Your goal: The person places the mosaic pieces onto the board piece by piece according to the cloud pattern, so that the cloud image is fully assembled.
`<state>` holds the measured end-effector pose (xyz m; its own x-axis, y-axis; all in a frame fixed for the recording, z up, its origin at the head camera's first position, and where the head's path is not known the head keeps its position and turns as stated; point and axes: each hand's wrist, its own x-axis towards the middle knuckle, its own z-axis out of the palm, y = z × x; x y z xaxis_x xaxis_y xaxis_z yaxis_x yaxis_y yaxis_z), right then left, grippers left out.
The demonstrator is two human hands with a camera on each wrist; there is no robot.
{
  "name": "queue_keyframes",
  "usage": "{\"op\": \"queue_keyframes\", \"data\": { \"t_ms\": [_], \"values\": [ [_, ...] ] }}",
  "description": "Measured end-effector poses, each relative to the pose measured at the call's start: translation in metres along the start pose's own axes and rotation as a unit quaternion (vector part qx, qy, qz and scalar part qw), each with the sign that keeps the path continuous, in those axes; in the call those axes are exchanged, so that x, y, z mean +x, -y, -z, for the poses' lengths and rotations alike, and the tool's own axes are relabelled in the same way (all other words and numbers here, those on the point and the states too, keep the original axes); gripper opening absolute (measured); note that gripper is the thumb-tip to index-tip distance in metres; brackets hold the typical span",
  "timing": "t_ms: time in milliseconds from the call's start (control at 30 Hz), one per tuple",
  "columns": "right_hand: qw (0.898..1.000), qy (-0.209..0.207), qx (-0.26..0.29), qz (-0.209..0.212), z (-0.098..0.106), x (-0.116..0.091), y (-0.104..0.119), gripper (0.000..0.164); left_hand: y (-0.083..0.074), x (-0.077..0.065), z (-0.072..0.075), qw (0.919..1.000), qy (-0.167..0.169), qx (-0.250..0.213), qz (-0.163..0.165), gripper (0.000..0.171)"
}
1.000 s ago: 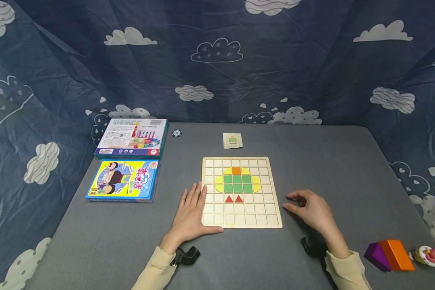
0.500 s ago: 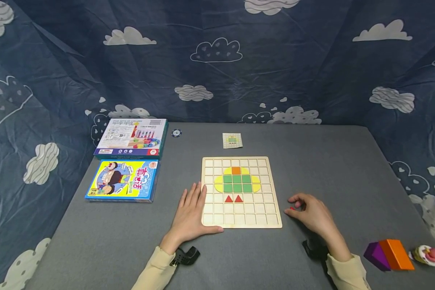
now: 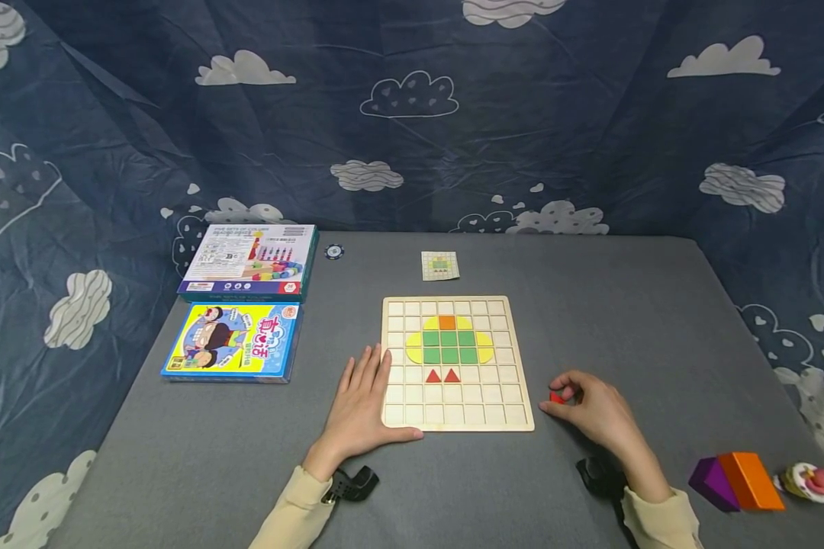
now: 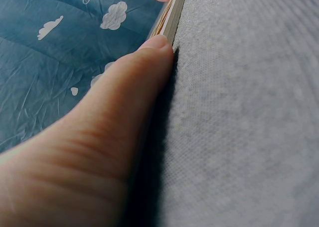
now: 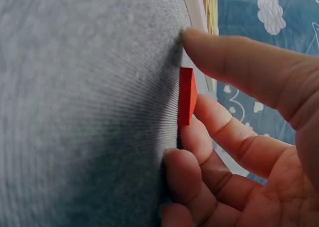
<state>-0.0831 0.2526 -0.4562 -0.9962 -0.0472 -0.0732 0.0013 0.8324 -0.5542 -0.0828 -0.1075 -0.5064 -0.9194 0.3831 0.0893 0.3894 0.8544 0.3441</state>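
Note:
A pale wooden grid board (image 3: 458, 412) lies on the table, bearing green squares (image 3: 449, 346), yellow curved pieces (image 3: 484, 348), an orange square (image 3: 447, 322) and two red triangles (image 3: 433, 376). My left hand (image 3: 361, 408) rests along its left edge, fingers extended, the thumb at the near left corner. Right of the board, my right hand (image 3: 593, 400) is low at the table around a loose red piece (image 5: 187, 96). In the right wrist view a fingertip touches or nearly touches this piece, while the thumb (image 5: 199, 41) stands apart from it.
A small pattern card (image 3: 440, 266) lies beyond the board. Two boxes, one white and purple (image 3: 247, 263), one blue and yellow (image 3: 232, 341), are at the left, near a round chip (image 3: 334, 252). Purple (image 3: 714, 486) and orange (image 3: 751, 482) blocks and a figurine (image 3: 815, 484) sit front right.
My right hand has shifted slightly toward me, and the red piece, hidden a second ago, has come into sight between thumb and fingers. My left hand and the board stay put.

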Motion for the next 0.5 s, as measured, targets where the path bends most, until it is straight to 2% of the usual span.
{"op": "queue_keyframes", "data": {
  "t_ms": [233,500],
  "values": [
    [1.0,0.006,-0.004,-0.007,0.0003,-0.0033,-0.0014,0.034,-0.0003,0.0001,0.0013,1.0,0.006,-0.001,0.003,0.127],
    [1.0,-0.009,-0.011,-0.001,-0.0014,-0.0053,-0.0024,0.026,0.0001,0.0003,0.0006,1.0,0.003,-0.001,0.0,0.127]
  ]
}}
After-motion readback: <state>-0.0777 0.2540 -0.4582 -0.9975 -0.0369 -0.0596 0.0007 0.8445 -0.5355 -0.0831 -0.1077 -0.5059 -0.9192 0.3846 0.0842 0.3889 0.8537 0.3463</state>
